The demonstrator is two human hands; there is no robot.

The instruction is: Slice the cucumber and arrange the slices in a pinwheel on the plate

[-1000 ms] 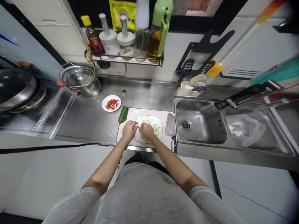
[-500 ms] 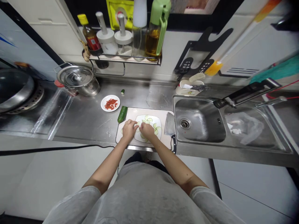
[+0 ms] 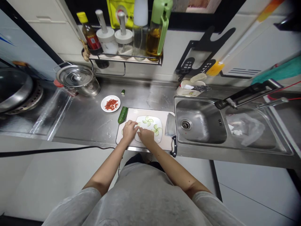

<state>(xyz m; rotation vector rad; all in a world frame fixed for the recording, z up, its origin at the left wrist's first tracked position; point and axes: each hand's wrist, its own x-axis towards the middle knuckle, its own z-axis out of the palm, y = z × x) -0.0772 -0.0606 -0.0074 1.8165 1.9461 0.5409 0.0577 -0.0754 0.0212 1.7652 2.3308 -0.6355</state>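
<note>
Over the left side of a white plate (image 3: 158, 121), my left hand (image 3: 129, 131) has its fingers pinched at a pale green cucumber slice. My right hand (image 3: 146, 137) meets it there, fingers curled and tips closed at the same spot; the fingers hide much of the slice. Thin cucumber slices (image 3: 147, 120) lie in pinwheel shapes on the plate, with some covered by my right hand. The plate rests on a pale cutting board (image 3: 164, 144). A cleaver (image 3: 170, 125) lies on the board's right side, its black handle towards me. Touching the upper left corner is a cut cucumber (image 3: 123, 115).
A small plate of chopped red pieces (image 3: 111, 104) and a cucumber end (image 3: 123, 92) are behind the board. A lidded steel pot (image 3: 78, 81) stands at the back left. The sink (image 3: 199, 122) adjoins the board on the right. A rack of bottles (image 3: 124, 56) hangs above the counter.
My right hand has shifted slightly left and towards me, uncovering more of the plate's upper pinwheel and covering the lower slices. My left hand stays at almost the same place.
</note>
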